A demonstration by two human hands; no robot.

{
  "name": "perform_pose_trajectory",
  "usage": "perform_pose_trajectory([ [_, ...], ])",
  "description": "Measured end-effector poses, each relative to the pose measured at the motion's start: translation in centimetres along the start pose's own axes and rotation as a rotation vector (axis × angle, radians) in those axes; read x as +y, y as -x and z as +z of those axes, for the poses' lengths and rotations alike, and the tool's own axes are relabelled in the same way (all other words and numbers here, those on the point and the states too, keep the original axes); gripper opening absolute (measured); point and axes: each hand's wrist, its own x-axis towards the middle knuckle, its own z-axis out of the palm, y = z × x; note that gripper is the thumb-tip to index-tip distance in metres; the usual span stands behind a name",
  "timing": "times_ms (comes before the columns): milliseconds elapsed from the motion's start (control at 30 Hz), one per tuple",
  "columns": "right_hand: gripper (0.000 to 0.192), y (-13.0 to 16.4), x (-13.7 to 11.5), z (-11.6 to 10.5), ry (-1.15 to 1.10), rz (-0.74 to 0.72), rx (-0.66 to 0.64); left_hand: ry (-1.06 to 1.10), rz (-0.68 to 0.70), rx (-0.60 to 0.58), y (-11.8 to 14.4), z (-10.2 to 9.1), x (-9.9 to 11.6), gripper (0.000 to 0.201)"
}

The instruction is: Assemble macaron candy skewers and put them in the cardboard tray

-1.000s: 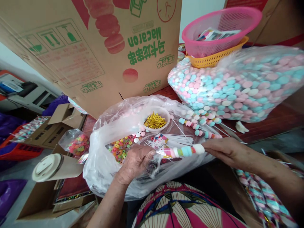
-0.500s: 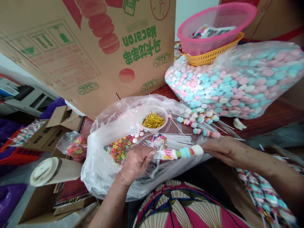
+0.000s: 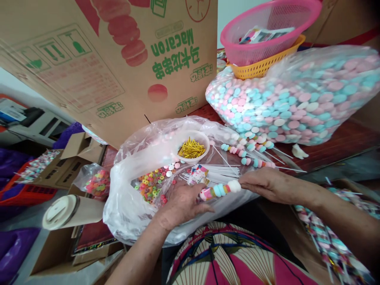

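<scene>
Both grips closed on candy skewer [image 3: 219, 190]: left hand [image 3: 184, 202], right hand [image 3: 267, 184], apparently sleeving it, below twist-tie bowl [image 3: 192, 148].

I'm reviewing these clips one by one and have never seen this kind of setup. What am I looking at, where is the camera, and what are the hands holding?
There is no machine here. A camera worn on a person's head looks down at their own two bare hands. The left hand and right hand together hold a candy skewer strung with pastel pieces, above an open plastic bag. On that bag lie colourful ring candies, a small bowl of yellow sticks, white sticks and finished skewers. Behind stand a cardboard box, a large bag of pastel candies, and stacked pink and orange baskets.
</scene>
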Motion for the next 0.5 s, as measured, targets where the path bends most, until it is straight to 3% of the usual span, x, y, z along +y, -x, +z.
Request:
perform_pose_trajectory([
  [133, 0.032, -1.4, -0.9, 0.2, 0.100, -0.031, -0.113, 0.255, -0.077, -0.145, -1.2, 1.7, 0.5, 0.029],
  [300, 0.020, -4.1, -2.3, 1.4, 0.170, 0.005, -0.234, 0.503, -0.186, -0.180, -2.5, 3.8, 1.0, 0.041],
  [433, 0.021, -4.7, -2.1, 1.7, 0.118, -0.054, -0.249, 0.572, -0.160, -0.151, -1.5, 1.9, -0.1, 0.085],
  [500, 0.028, -4.4, -1.5, 1.5, 0.065, -0.062, -0.202, 0.422, -0.088, -0.087, -0.4, 0.1, -1.2, 0.082],
])
